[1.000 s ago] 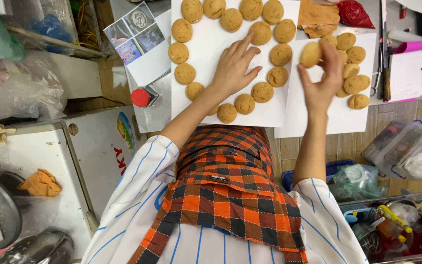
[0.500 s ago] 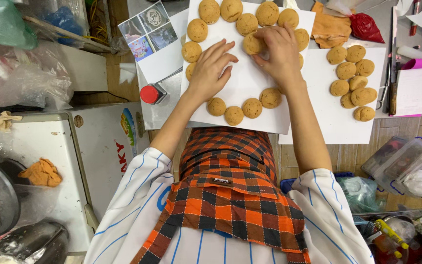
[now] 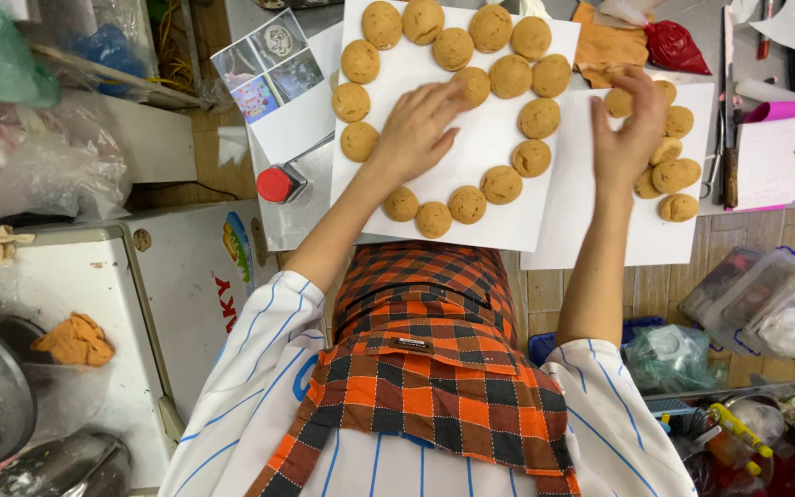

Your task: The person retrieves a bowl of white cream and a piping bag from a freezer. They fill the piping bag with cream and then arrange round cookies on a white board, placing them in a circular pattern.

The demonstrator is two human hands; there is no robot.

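A white sheet (image 3: 489, 207) carries a ring of round brown cookies (image 3: 501, 184). My left hand (image 3: 416, 129) lies flat on this sheet inside the ring, fingers apart, fingertips touching one cookie (image 3: 474, 86) at the ring's upper part. To the right, a second white sheet (image 3: 581, 230) bears a heap of the same cookies (image 3: 676, 175). My right hand (image 3: 632, 120) hovers over the left side of that heap with fingers spread, its thumb next to a cookie (image 3: 616, 101); nothing is clearly gripped.
An orange cloth (image 3: 604, 46) and a red bag (image 3: 674, 46) lie behind the sheets. A red-capped object (image 3: 276, 184) and photo prints (image 3: 269, 60) sit to the left; tools (image 3: 727, 138) and pink paper (image 3: 784, 110) to the right. Plastic tubs (image 3: 766, 304) stand lower right.
My right hand has left the ring sheet and moved right to the cookie heap. My left hand has slid right and up onto the newly laid cookie.
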